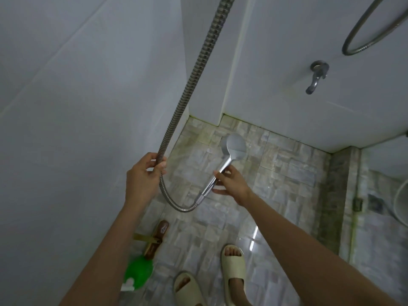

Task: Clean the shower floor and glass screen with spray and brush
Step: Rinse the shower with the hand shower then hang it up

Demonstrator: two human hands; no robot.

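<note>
My right hand [231, 184] grips the handle of a silver shower head [234, 145], which faces left and down over the stone-patterned shower floor [282, 173]. My left hand [143, 173] holds the ribbed metal hose [198, 67], which runs up out of the top of the frame and loops below to the handle. A faint spray shows left of the shower head. On the floor at lower left lie a brown wooden brush [157, 238] and a green bottle with a white cap [138, 272]. The glass screen [386, 173] stands at the right.
White tiled walls [66, 107] close in on the left and behind. A metal tap [316, 76] sticks out of the back wall, with a second hose loop [362, 40] above it. My feet in cream slippers [233, 266] stand on the wet floor. A dark raised kerb [331, 195] borders the right.
</note>
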